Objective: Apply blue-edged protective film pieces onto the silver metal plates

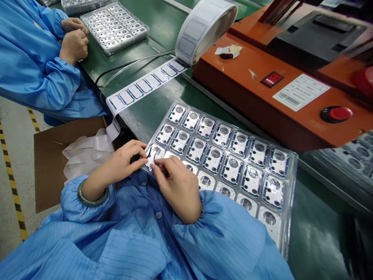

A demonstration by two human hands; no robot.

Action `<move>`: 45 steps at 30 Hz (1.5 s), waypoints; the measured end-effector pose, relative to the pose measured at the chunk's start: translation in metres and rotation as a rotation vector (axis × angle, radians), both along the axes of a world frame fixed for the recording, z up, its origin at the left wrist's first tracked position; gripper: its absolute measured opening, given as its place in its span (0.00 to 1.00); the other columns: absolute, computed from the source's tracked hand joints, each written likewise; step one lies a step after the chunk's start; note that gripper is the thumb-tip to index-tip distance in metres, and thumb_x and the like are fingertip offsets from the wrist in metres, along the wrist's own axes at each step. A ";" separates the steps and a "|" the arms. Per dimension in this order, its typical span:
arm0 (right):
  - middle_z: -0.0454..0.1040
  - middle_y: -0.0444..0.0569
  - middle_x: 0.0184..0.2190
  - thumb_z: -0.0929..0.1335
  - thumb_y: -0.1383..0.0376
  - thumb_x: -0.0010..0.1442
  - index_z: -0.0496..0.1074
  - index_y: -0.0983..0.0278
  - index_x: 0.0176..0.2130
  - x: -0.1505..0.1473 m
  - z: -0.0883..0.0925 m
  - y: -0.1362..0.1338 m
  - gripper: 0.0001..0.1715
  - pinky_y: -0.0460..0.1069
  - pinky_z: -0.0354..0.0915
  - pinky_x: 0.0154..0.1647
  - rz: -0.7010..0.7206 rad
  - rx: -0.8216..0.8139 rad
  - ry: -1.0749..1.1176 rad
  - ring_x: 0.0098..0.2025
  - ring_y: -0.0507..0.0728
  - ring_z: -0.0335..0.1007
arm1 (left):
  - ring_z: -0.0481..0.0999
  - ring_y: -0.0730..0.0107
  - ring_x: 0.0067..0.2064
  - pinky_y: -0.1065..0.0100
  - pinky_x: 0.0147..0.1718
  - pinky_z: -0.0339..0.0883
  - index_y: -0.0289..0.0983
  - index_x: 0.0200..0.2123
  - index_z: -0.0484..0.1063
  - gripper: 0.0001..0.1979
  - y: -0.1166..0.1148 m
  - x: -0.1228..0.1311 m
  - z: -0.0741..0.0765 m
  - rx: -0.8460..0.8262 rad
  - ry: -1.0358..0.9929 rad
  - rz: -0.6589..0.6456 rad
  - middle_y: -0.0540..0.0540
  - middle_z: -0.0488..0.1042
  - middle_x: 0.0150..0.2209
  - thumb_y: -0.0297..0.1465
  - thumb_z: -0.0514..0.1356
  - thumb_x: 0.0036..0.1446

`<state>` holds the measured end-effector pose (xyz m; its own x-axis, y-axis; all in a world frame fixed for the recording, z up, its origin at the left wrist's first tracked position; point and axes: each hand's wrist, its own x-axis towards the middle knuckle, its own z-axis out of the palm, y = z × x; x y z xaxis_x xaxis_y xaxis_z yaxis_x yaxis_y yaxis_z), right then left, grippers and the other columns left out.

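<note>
A clear plastic tray [292,171] holds rows of silvery metal plates, each with a round recess and small dark holes. Plates in the two far rows, such as this plate [215,159], carry a blue outline; several in the near row look bare. At the tray's near left corner, my left hand [124,158] and my right hand [177,182] pinch a thin dark frame-shaped sticker [149,152] over a metal plate [155,151]. Fingertips partly hide the sticker, and I cannot tell how much of it touches the plate.
A label roll [194,35] feeds a strip of blue-outlined stickers [145,84] toward a cardboard box [48,163] of white backing paper [87,153]. An orange machine [247,77] stands at right. Another person's hands [74,41] rest beside a second filled tray [116,27].
</note>
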<state>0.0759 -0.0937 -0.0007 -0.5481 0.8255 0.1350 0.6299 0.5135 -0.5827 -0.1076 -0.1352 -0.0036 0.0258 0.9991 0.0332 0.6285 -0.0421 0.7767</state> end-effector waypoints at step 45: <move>0.72 0.40 0.27 0.68 0.65 0.57 0.67 0.60 0.41 0.073 0.049 0.050 0.10 0.45 0.66 0.22 0.043 -0.431 0.875 0.23 0.49 0.68 | 0.77 0.70 0.34 0.65 0.35 0.74 0.38 0.51 0.66 0.15 0.025 0.113 0.019 0.216 -0.847 0.100 0.44 0.76 0.37 0.37 0.49 0.66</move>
